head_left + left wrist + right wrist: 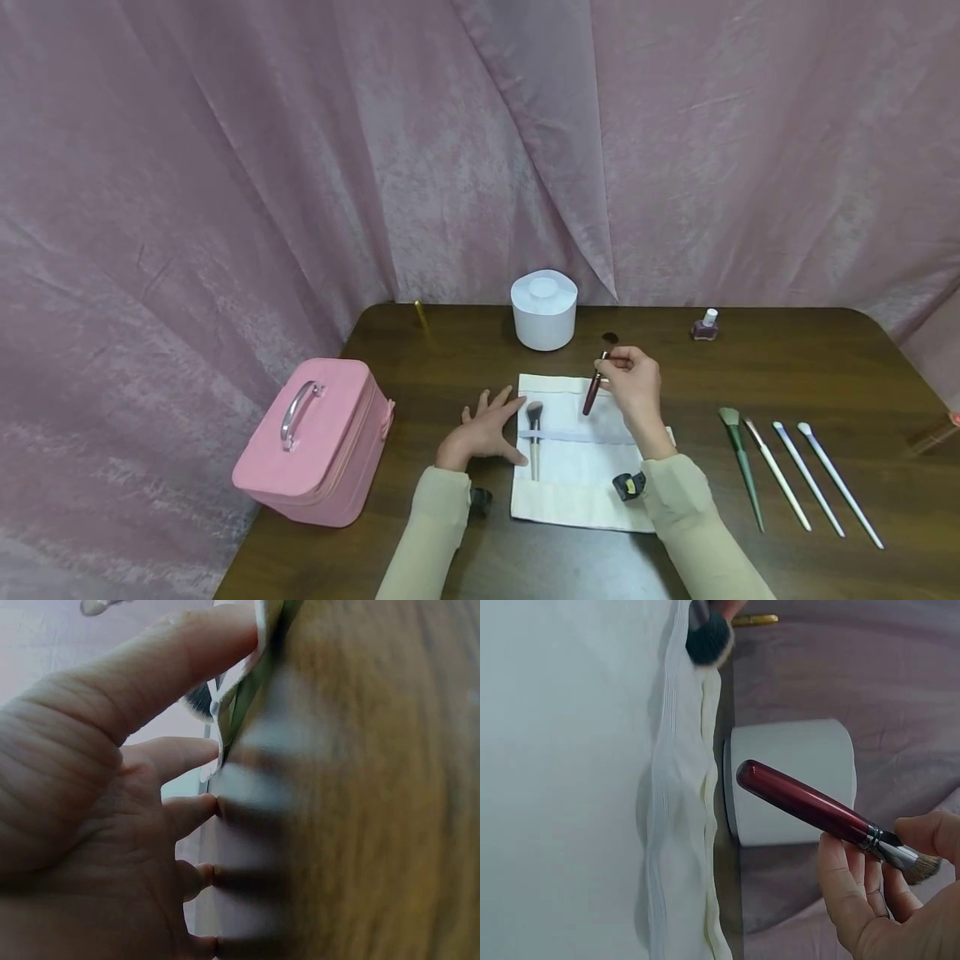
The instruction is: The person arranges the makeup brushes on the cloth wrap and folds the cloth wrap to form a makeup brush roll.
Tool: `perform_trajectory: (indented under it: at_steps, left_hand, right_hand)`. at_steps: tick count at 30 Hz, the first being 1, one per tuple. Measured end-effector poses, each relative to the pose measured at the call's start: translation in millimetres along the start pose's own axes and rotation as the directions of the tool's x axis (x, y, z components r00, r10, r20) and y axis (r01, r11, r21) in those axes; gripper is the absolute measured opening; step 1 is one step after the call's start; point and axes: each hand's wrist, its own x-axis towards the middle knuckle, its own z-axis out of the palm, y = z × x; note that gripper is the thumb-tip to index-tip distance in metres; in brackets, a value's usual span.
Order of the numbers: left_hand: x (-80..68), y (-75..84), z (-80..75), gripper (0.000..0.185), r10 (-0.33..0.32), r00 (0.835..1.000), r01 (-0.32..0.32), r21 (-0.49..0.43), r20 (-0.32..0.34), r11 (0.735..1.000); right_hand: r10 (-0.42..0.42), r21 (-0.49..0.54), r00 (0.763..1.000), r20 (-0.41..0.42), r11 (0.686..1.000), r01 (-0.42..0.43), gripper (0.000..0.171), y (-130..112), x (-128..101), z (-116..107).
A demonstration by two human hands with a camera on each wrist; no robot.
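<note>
Right hand (636, 385) fingers pinch a dark red makeup brush (592, 392), handle slanting down toward the cream fabric brush roll (577, 492); left hand (483, 429) rests flat, fingers spread, at its edge.

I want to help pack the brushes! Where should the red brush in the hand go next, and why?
Probably lower the red brush, handle first, under the band of the cloth roll, beside the brush already tucked there. The right hand holds it just above the cloth, handle pointing down, while the left hand presses the cloth's edge flat.

Table (750, 367) bears pouch (577, 483) (brushes beside).
</note>
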Motion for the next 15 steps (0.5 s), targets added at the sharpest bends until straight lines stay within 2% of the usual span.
perform_trajectory:
  at_steps: [11,15]
  left_hand:
    - [-1.0,-0.6,0.6,0.100,0.003,1.000,-0.003,0.003,-0.006,1.000]
    - [-0.9,0.2,0.0,0.101,0.013,1.000,-0.013,-0.008,-0.011,1.000]
  right_hand:
    - [0.014,-0.006,0.997,0.074,1.000,-0.013,0.020,6.8,-1.2,20.5]
    - [0.024,-0.040,0.994,0.104,0.999,-0.020,0.020,9.8,-2.1,23.8]
